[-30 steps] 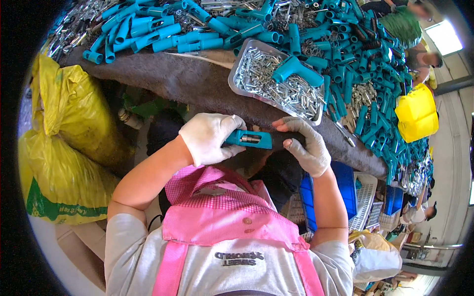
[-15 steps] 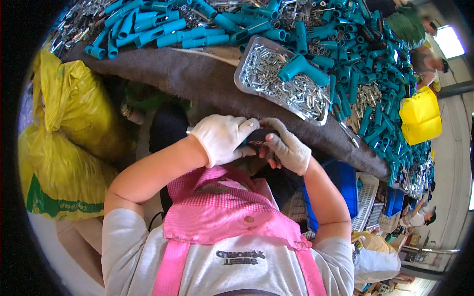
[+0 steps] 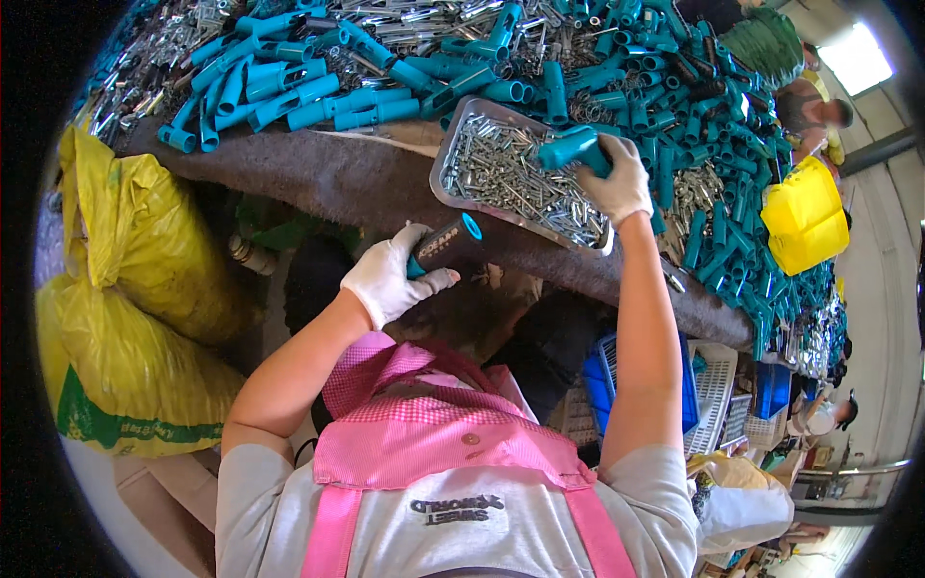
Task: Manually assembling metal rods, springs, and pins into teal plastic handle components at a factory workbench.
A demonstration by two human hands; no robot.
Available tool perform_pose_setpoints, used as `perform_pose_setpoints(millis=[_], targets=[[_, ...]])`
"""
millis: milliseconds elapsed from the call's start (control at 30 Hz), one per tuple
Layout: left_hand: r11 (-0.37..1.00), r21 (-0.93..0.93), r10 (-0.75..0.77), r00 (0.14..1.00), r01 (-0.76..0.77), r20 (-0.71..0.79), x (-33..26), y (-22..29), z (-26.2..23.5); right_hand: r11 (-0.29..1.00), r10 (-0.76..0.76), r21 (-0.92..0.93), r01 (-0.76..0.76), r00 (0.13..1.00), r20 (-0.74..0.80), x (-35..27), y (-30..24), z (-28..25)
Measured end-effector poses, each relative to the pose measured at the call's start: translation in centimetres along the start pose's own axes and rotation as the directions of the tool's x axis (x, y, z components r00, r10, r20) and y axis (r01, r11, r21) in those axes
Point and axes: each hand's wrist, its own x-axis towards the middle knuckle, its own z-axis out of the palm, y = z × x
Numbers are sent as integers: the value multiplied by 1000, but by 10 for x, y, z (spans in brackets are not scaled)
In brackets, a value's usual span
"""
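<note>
My gloved left hand (image 3: pixel 387 281) is closed around a black tubular handle (image 3: pixel 445 247) with a teal rim at its end, held over my lap near the table edge. Out to the right, my gloved right hand (image 3: pixel 621 183) grips one end of a teal plastic housing (image 3: pixel 570 147) above the clear plastic tray (image 3: pixel 520 222). Small metal pins (image 3: pixel 501 164) fill that tray, which stands at the front edge of the table. The right hand's fingers partly cover the housing's far end.
Many teal housings (image 3: pixel 376 111) and metal parts (image 3: pixel 453 19) are heaped across the table. Yellow sacks (image 3: pixel 145 337) stand at the left. A yellow container (image 3: pixel 807 217) sits on the right of the heap; blue crates (image 3: pixel 602 385) lie below the table. Other people (image 3: pixel 809 106) are at the far right.
My hands have parted. The right hand has reached from the handle out to the teal housing on the tray and taken hold of it. The left has kept the handle and moved slightly left.
</note>
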Motion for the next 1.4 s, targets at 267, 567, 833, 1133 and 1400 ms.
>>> perform_pose_setpoints(millis=[267, 567, 833, 1133, 1400], targets=[[985, 4, 172, 984, -172, -48, 10, -4, 4, 942, -55, 333, 43, 998, 27, -54, -25, -39], [987, 94, 107, 972, -129, 211, -16, 5, -5, 953, -204, 257, 159, 966, 158, -102, -68, -53], [900, -273, 17, 599, 339, 800, -60, -33, 13, 842, -431, 512, -171, 357, 829, -122, -73, -43], [609, -482, 331, 351, 630, 876, -83, -82, 61, 218, -969, 321, 922, 167, 181, -135, -92, -26], [605, -436, 285, 330, 666, 900, -86, -77, 62, 78, -983, 172, 982, 47, 175, -141, -84, -26]])
